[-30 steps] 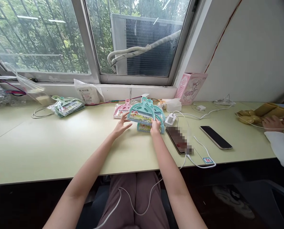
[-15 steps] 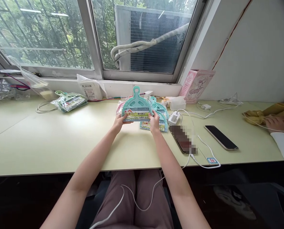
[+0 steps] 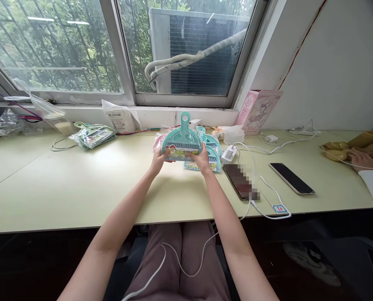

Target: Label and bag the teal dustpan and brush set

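Observation:
A teal mini dustpan and brush set (image 3: 182, 137), wrapped in clear film with a printed label, is held upright above the table, handle pointing up. My left hand (image 3: 157, 162) grips its lower left corner, thumb on the front. On the lower right, my right hand (image 3: 203, 159) is closed around it, thumb across the label. Behind and right of it lie more teal dustpan sets (image 3: 214, 158), partly covered by my right hand. Something pink in clear wrap (image 3: 157, 141) shows behind the left side, mostly hidden. Farther left sits a pile of wrapped green dustpan sets (image 3: 96, 136).
To the right lie a partly blurred phone (image 3: 236, 179), a black phone (image 3: 291, 179), a white charger (image 3: 228, 154) and cables. A pink box (image 3: 260, 112) stands by the wall. Another person's hand (image 3: 361, 161) touches yellow-brown cloth (image 3: 335, 151) at the far right.
The held dustpan set has shifted slightly right and turned a little. My right thumb now reaches further across its front. Both hands keep their hold.

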`<state>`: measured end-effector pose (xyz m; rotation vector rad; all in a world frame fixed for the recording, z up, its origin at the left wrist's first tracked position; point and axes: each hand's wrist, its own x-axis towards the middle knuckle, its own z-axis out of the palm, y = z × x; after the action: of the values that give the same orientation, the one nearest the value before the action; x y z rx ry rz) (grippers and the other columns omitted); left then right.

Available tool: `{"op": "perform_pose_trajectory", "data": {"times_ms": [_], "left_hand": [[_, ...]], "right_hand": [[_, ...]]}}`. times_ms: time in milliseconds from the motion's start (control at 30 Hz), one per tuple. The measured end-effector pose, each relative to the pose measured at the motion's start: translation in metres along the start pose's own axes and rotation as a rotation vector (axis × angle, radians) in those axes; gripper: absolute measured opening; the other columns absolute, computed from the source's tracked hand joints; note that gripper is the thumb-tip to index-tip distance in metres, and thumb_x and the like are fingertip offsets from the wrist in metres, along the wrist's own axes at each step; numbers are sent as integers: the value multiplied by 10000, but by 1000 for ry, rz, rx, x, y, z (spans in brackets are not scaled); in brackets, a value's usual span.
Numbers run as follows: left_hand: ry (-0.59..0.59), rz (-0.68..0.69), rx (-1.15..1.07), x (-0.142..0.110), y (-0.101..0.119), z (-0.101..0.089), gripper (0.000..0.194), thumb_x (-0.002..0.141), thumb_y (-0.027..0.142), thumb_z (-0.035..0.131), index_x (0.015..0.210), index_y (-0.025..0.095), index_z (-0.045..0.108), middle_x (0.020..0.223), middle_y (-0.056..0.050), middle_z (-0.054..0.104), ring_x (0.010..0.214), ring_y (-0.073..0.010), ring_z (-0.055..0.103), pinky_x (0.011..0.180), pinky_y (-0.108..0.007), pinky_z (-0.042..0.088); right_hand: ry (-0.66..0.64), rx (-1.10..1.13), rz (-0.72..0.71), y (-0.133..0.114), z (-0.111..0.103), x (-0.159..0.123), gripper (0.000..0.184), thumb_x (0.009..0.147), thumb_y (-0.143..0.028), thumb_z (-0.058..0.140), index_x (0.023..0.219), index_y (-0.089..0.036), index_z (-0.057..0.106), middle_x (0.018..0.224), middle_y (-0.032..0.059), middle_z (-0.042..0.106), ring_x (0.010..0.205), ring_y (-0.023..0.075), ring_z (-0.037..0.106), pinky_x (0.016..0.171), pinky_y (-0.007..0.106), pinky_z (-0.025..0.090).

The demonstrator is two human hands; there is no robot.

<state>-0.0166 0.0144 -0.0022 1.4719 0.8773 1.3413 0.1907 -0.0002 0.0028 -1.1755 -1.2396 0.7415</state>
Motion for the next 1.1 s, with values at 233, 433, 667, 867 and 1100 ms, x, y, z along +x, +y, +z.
{"op": "perform_pose_trajectory", "data": {"times_ms": [233, 433, 667, 867, 1100], "left_hand": [[-25, -22, 44, -2, -3, 4, 725, 715, 524, 758, 1288, 142, 534, 1070, -138, 716, 647, -227, 730, 539, -336, 625], [68, -6, 23, 1, -14, 5, 706, 666, 539, 808, 1181, 99, 607, 969, -142, 714, 577, -214, 702, 478, -326, 604], [122, -65, -40, 5, -10, -2, 633, 753, 671, 677, 1041, 110, 628, 750, -109, 679, 513, -236, 680, 423, -325, 558], [125, -67, -56, 3, -7, 1, 638, 762, 615, 694, 1157, 121, 612, 932, -131, 711, 581, -236, 703, 477, -356, 600], [375, -89, -155, 17, -17, -30, 583, 770, 630, 694, 1027, 118, 587, 865, -95, 710, 533, -172, 684, 464, -294, 602]], "right_hand": [[54, -26, 7, 11, 3, 7, 960, 542, -433, 900, 1388, -200, 511, 1215, 112, 680, 1174, 308, 607, 1038, 464, 478], [63, -24, 23, 12, 7, 5, 912, 551, -427, 895, 1352, -178, 539, 1188, 124, 689, 1133, 296, 627, 1017, 434, 485], [-15, 91, -27, 7, 8, 0, 675, 762, -498, 733, 1328, -170, 566, 1087, 98, 711, 973, 219, 652, 914, 358, 519], [0, 1, -24, 5, 5, -1, 697, 817, -579, 661, 1361, -156, 555, 1046, 100, 710, 941, 235, 657, 841, 338, 526], [-26, -570, -478, -20, -27, -10, 667, 999, -601, 303, 1571, -269, 218, 1638, 93, 262, 1530, 263, 202, 1231, 552, 123]]}}
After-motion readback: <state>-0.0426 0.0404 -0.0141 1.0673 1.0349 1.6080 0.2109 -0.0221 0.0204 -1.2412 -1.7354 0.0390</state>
